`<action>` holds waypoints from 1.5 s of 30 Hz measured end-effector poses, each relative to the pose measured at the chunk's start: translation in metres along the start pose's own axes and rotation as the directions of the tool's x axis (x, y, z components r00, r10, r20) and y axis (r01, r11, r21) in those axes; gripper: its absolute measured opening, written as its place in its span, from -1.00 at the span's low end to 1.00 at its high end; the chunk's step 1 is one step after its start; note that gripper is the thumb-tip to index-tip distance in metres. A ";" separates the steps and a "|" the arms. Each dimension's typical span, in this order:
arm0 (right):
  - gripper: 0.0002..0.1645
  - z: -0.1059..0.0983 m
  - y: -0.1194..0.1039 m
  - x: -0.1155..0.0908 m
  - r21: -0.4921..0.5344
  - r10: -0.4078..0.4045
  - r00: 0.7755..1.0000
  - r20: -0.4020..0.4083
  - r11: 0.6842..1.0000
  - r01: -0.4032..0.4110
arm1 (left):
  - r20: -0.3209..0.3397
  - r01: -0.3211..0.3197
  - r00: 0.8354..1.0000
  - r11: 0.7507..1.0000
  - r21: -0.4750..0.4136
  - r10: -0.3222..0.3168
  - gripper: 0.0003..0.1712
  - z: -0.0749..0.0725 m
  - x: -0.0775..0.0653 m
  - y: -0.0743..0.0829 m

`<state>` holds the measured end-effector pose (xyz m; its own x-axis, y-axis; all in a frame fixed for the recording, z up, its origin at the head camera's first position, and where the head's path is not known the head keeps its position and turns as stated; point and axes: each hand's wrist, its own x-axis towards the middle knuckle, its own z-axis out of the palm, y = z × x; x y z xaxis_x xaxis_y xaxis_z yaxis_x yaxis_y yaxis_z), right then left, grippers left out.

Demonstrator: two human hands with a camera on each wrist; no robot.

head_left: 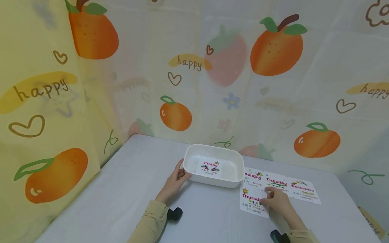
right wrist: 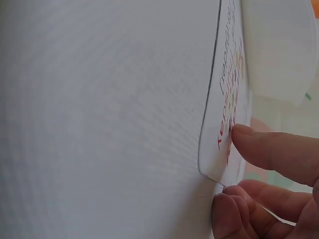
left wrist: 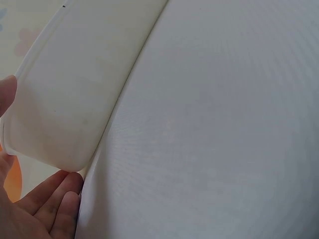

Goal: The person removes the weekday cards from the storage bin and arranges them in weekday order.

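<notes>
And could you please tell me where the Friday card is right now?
In the head view, the Friday card lies inside the white bin, left of the Monday card; the left hand holds the white bin's left end.

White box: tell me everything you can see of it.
The box is white, probably plastic, rectangular with rounded corners, slightly flared walls and an open top. It sits upright on the table. The left hand grips its left end. A Friday card lies inside on its floor. Its right end is beside the Monday card; whether they touch is unclear.
</notes>
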<state>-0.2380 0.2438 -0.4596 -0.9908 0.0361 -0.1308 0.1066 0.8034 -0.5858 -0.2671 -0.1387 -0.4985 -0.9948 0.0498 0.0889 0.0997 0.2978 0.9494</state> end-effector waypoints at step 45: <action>-0.23 -0.006 -0.067 0.046 0.315 -0.185 0.978 -0.093 0.926 0.205 | -0.001 0.009 1.000 1.000 0.010 -0.009 -0.12 -0.001 0.001 0.002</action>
<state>-0.2913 0.1949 -0.4213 -0.9968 -0.0579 0.0551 -0.0782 0.5643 -0.8219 -0.2677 -0.1393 -0.4962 -0.9957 0.0463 0.0808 0.0911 0.3077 0.9471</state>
